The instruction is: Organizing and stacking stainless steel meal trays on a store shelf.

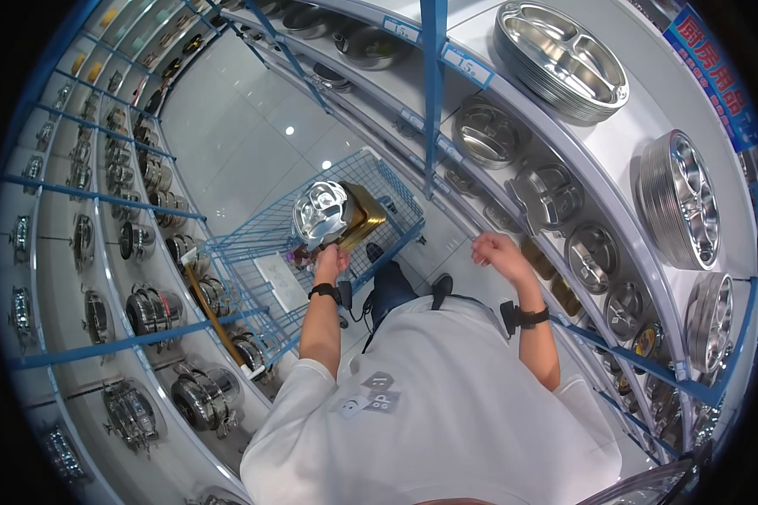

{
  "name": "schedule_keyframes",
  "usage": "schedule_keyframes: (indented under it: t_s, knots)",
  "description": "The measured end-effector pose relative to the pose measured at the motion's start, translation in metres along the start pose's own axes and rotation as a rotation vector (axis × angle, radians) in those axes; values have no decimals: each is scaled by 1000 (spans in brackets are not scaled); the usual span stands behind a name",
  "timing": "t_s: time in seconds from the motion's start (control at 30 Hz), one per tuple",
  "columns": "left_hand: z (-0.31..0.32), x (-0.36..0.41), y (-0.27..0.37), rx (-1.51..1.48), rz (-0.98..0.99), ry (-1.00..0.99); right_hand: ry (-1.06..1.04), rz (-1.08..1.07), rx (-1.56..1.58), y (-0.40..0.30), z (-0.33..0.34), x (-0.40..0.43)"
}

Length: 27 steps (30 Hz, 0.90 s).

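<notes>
My left hand (330,260) grips the near edge of a shiny stainless-steel divided plate (321,211), which is tilted up over the shopping cart. Behind the plate, a stack of gold-coloured metal trays (367,221) sits in the blue wire shopping cart (401,183). A small purple-and-brown item (300,255) lies by my left hand, partly hidden. My right hand (498,252) is raised beside the right-hand shelves, its fingers loosely bent, with nothing visible in it. Close to it on a lower shelf are gold-coloured trays (537,257).
Stacks of steel divided plates (562,57) stand on the right-hand top shelf, behind a blue upright post (434,95). Steel pots (205,394) fill the left shelving. The cart's brown handle (211,309) reaches close to those shelves. Tiled floor (246,120) runs ahead between the racks.
</notes>
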<state>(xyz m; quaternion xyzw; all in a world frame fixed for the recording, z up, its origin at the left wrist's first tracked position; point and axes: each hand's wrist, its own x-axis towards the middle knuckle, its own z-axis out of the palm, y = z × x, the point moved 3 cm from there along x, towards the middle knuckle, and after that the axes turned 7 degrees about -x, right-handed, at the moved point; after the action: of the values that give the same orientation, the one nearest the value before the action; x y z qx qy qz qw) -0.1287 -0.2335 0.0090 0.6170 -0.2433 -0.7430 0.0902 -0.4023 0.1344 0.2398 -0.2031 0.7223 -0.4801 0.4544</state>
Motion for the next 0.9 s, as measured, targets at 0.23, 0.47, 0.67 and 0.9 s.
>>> schedule_keyframes:
  t_s: [0.23,0.47,0.67,0.9]
  knots:
    - [-52,-3,-42,59,-46,6,308,67,4,26,-72,-17]
    - [-76,0,-64,-180,79,-18,986,242,4,70,-147,-53]
    - [-70,5,-61,-79,174,15,1242,394,-549,93,-164,-47]
    - [-48,-12,-61,255,322,52,1151,472,-544,71,-160,-45]
